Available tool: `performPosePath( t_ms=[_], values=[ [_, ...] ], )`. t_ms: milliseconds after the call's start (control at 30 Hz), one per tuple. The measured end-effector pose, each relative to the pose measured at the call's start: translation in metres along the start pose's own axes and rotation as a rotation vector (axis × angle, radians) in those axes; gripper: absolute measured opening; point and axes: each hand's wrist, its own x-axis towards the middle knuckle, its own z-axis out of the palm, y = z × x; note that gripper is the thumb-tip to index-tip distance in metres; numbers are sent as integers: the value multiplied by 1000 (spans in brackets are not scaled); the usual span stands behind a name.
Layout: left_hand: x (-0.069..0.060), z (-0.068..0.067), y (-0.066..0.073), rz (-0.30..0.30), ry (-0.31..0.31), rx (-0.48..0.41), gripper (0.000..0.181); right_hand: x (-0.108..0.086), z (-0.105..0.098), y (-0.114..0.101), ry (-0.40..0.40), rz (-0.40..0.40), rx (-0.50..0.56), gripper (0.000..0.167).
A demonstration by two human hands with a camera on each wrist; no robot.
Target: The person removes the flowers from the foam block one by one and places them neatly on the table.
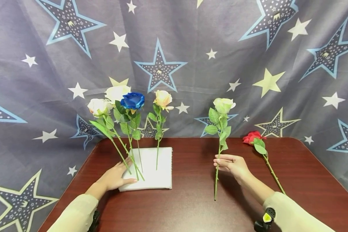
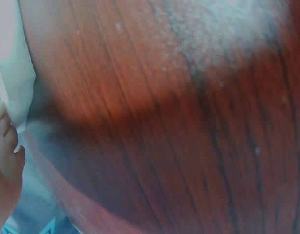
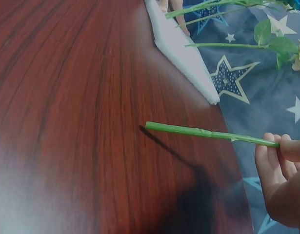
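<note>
Between thumb and fingers, my right hand [image 1: 233, 166] pinches the stem of a pale green artificial rose [image 1: 224, 105], held upright over the table. In the right wrist view the lower end of its green stem [image 3: 189, 130] points away from the hand. My left hand [image 1: 116, 175] rests on the left side of a white foam block [image 1: 164, 178], fingers and thumb spread along its edge. Standing in the block are a blue rose [image 1: 132, 100], a peach rose [image 1: 163, 98], a white rose [image 1: 99, 107] and a cream rose [image 1: 117, 92].
A red rose [image 1: 253, 137] lies on the right part of the dark reddish wooden table [image 1: 191, 206], its stem toward the front. Behind the table hangs a grey curtain [image 1: 179, 29] printed with stars.
</note>
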Motion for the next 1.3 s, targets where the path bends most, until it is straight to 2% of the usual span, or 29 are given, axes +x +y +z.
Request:
performPosePath(
  t_ms=[133, 233, 400, 567, 733, 800, 1000, 1300],
  values=[
    [1, -1, 0, -3, -2, 3, 93, -1, -17, 2, -6, -12, -9, 47],
    [2, -3, -1, -4, -1, -1, 93, 4, -37, 11, -44, -43, -12, 45],
    [4, -5, -1, -12, -15, -16, 93, 11, -70, 26, -68, -15, -36, 40],
    [6, -5, -1, -1, -11, -10, 94, -10, -71, 6, -30, 13, -141, 50],
    [7, -5, -2, -5, -3, -7, 94, -21, -77, -6, -33, 53, -181, 35],
    [7, -6, -2, -11, -5, -7, 93, -22, -83, -6, -35, 70, -202, 33],
    [9, -7, -4, -11, -12, 0, 93, -21, -99, -3, -17, 92, -265, 43],
    [7, -5, -4, -10, -18, -19, 95, -22, -113, 0, -42, 192, -275, 34]
  ],
)
